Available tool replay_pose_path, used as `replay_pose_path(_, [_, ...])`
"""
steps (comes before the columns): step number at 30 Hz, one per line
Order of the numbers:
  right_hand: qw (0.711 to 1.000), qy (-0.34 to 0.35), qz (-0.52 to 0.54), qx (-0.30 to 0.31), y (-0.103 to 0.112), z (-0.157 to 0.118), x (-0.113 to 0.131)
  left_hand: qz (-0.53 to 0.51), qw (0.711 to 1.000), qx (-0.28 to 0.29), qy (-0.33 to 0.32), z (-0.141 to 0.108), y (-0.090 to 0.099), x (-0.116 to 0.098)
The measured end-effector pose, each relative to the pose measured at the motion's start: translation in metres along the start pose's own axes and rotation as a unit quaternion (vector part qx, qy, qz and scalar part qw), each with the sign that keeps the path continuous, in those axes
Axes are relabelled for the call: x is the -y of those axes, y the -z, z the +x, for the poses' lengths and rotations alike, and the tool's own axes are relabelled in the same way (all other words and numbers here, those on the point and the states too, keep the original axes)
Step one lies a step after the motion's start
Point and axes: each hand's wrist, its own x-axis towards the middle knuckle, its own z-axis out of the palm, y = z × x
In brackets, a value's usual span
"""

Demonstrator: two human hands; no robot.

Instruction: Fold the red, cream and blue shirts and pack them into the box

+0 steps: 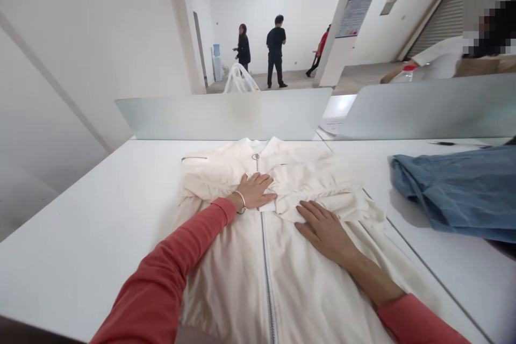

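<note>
A cream jacket lies spread on the white table, its collar at the far side. Its metal zipper runs down the middle, and a ring pull shows near the collar. My left hand rests flat on the upper front, fingers spread, a bracelet at the wrist. Farther right and a little nearer, my right hand lies on the folded cloth of a sleeve with its fingers extended. Neither hand grips the fabric.
Blue denim lies at the right on the white table. Frosted dividers stand along the far edge, with a white plastic bag behind. Several people are beyond, one close at the upper right near a red-capped bottle.
</note>
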Motion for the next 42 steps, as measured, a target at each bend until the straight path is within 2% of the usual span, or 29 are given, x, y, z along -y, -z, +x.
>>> replay_pose_path(7, [1.0, -0.006, 0.009, 0.019, 0.006, 0.001, 0.003, -0.021, 0.999, 0.031, 0.005, 0.001, 0.009, 0.003])
replay_pose_path(9, [0.999, -0.011, 0.014, 0.027, 0.009, 0.001, 0.005, -0.026, 0.999, 0.032, 0.003, -0.008, 0.015, 0.003])
replay_pose_path(11, [0.999, -0.017, 0.018, 0.035, 0.012, 0.0, 0.006, -0.019, 1.0, 0.011, 0.006, -0.026, 0.022, 0.006])
replay_pose_path(13, [0.999, -0.02, 0.022, 0.042, 0.014, 0.0, 0.007, -0.012, 1.0, -0.02, 0.004, -0.057, 0.029, 0.011])
replay_pose_path(15, [0.998, -0.022, 0.023, 0.046, 0.015, -0.001, 0.007, -0.014, 0.999, -0.041, 0.0, -0.099, 0.036, 0.017])
replay_pose_path(18, [0.998, -0.022, 0.025, 0.046, 0.015, -0.002, 0.007, -0.015, 0.999, -0.031, 0.013, -0.172, 0.049, 0.021])
replay_pose_path(21, [0.998, -0.021, 0.038, 0.039, 0.013, -0.001, 0.007, 0.014, 1.0, -0.024, 0.015, -0.241, 0.055, 0.016])
replay_pose_path(23, [0.997, -0.023, 0.053, 0.041, 0.012, 0.0, 0.006, 0.036, 0.999, -0.027, 0.011, -0.278, 0.052, 0.009])
replay_pose_path(26, [0.994, -0.024, 0.094, 0.044, 0.019, 0.0, 0.0, 0.068, 0.997, -0.022, 0.004, -0.316, 0.035, -0.002])
replay_pose_path(30, [0.989, -0.042, 0.14, -0.01, 0.054, -0.019, -0.019, 0.104, 0.994, -0.044, 0.008, -0.343, 0.012, -0.008])
replay_pose_path(33, [0.986, -0.081, 0.145, -0.01, 0.087, -0.049, -0.034, 0.106, 0.992, -0.067, 0.005, -0.344, 0.016, -0.008])
replay_pose_path(36, [0.986, -0.103, 0.132, 0.02, 0.103, -0.07, -0.035, 0.072, 0.996, -0.051, -0.018, -0.318, 0.036, -0.015])
replay_pose_path(39, [0.996, -0.025, 0.086, 0.028, 0.102, -0.059, -0.013, 0.028, 0.997, -0.015, -0.076, -0.261, 0.056, -0.03])
replay_pose_path(42, [0.995, 0.069, 0.034, 0.064, 0.093, -0.022, 0.025, 0.023, 0.99, -0.006, -0.139, -0.182, 0.059, -0.039])
